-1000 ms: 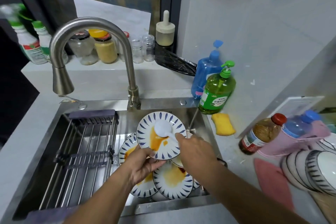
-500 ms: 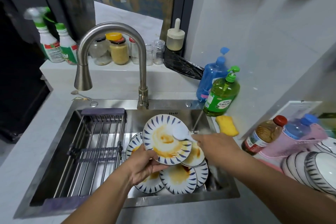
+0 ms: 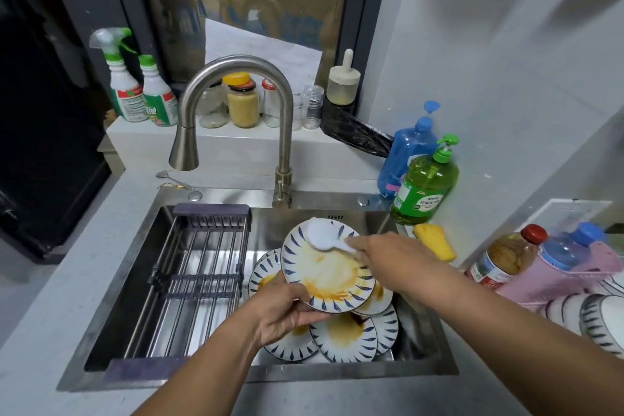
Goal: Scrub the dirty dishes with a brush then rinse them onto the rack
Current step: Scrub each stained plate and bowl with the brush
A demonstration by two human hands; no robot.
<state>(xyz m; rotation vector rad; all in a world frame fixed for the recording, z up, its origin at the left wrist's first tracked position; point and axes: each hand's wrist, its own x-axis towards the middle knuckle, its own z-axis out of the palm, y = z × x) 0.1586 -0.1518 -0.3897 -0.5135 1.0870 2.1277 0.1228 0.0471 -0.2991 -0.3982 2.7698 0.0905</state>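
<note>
Green soap bottle, beyond the right hand's fingers: label printed in Chinese characters, too small to read.
Spray bottles, far left: label text illegible.
Brown bottle: label unreadable.

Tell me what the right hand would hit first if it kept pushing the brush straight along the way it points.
The right hand points up-left across the held plate. Past the brush and the plate's rim, the sink's back wall below the faucet likely comes first, though depth is unclear.

Head view, looking down, close over sink
</note>
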